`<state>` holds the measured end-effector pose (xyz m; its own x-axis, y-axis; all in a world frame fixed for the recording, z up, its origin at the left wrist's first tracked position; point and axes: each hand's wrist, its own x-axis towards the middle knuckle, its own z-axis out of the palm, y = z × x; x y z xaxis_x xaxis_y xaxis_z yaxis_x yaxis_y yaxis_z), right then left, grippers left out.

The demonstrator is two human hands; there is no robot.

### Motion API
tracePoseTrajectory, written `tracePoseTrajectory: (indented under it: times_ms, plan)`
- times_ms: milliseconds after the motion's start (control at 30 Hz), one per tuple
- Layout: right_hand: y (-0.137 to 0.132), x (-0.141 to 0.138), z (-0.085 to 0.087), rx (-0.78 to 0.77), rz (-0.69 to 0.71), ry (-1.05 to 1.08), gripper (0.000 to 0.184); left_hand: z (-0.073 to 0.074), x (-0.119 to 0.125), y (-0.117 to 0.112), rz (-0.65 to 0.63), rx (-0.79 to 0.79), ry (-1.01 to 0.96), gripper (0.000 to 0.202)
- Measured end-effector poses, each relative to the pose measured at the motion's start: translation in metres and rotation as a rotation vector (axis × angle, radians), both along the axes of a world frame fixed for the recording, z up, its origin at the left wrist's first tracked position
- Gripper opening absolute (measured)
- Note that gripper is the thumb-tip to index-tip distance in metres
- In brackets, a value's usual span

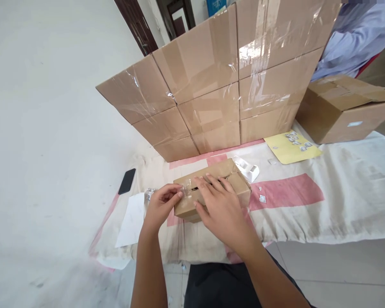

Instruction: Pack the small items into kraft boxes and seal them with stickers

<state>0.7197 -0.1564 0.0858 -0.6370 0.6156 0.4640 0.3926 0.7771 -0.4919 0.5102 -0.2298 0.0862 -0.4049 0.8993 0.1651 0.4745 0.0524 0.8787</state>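
Note:
A small cardboard box (186,209) lies on the cloth-covered table in front of me, with a narrow dark gap along the seam between its top flaps. A piece of clear tape (187,191) is on the left end of that seam. Thumb and index finger of my left hand (163,203) are pinched together at the tape, by the box's left edge. My right hand (223,209) rests across the top with its fingers stretched out over the flaps, holding nothing. It covers part of the seam. A white tape dispenser (250,172) sits just behind the box's right end.
Behind stands a tall wall of taped cardboard boxes (208,102). A larger box (365,122) is at the right, near a person's light blue sleeve (346,47). A yellow sheet (280,152) carries several small pieces. To the left lie a black phone (127,181) and white paper (131,220).

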Motion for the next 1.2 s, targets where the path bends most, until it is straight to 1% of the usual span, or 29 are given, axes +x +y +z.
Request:
tracePoseTrajectory:
  times_ms: [267,400,467,567,700,800,933,1000,1133,1200]
  plan:
    - [0.001,-0.001,-0.001,-0.003,-0.008,-0.001,0.046,-0.01,0.002,-0.003,0.039,0.064,0.057,0.025]
    - [0.0,-0.001,0.0,-0.002,-0.011,-0.008,0.047,-0.012,0.002,-0.007,0.073,0.086,0.12,0.02]
    - [0.0,0.0,0.0,0.005,-0.015,-0.008,0.047,-0.01,0.001,-0.009,0.079,0.075,0.204,0.017]
    - [0.001,0.0,-0.001,0.022,-0.016,-0.006,0.046,-0.005,0.002,-0.011,0.052,0.056,0.334,0.015]
    - [0.001,-0.001,-0.002,0.044,-0.017,-0.012,0.045,0.003,0.006,-0.009,0.014,0.06,0.44,0.015]
    - [0.001,-0.002,-0.002,0.052,-0.019,-0.022,0.046,0.009,0.008,-0.007,-0.017,0.044,0.489,0.014]
    - [0.0,-0.003,-0.002,0.06,-0.021,-0.031,0.046,0.011,0.008,-0.006,0.018,-0.01,0.48,0.016]
    - [0.0,-0.004,-0.002,0.066,-0.019,-0.034,0.046,0.011,0.007,-0.006,0.037,-0.046,0.454,0.019]
    - [0.001,-0.004,-0.002,0.063,-0.017,-0.037,0.047,0.01,0.005,-0.005,0.063,-0.101,0.416,0.039]
    - [0.001,-0.003,-0.002,0.055,-0.015,-0.039,0.047,0.009,0.003,-0.005,0.062,-0.112,0.398,0.044]
